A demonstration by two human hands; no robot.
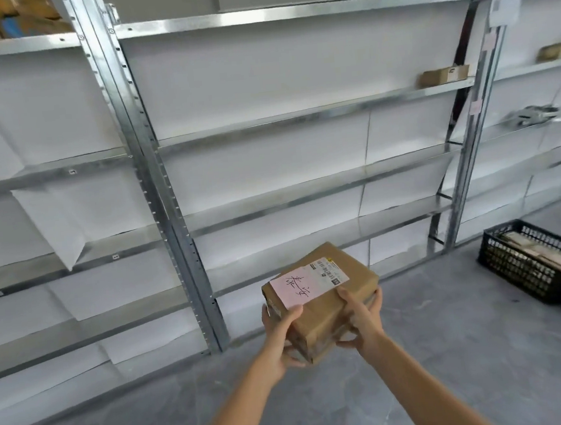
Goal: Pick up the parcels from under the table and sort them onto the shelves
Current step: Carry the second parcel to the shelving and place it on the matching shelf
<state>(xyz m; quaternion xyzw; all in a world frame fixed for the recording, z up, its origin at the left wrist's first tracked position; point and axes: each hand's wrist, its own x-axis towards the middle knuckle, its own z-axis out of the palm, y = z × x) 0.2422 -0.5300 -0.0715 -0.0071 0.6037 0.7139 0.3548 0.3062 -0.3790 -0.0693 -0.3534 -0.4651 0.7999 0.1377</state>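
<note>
Here, the left hand (279,341) and right hand (363,322) are gripping a rectangular brown cardboard box (321,297), fingers wrapping its near corners. A pink slip (293,288) with handwritten characters is overlapping a white barcode label (329,271), facing galvanized metal shelves (304,189).

Brightness: bright, even, soft daylight tone throughout.
Shadows: faint, soft ones under each board of the shelves (297,114).
Glare: pale sheen along the metal shelf edges and on the grey floor (423,352).
Distortion: wide-angle bend; uprights lean outward toward the edges.
Focus: centre fairly sharp; far right and upper left corners smeared.
</note>
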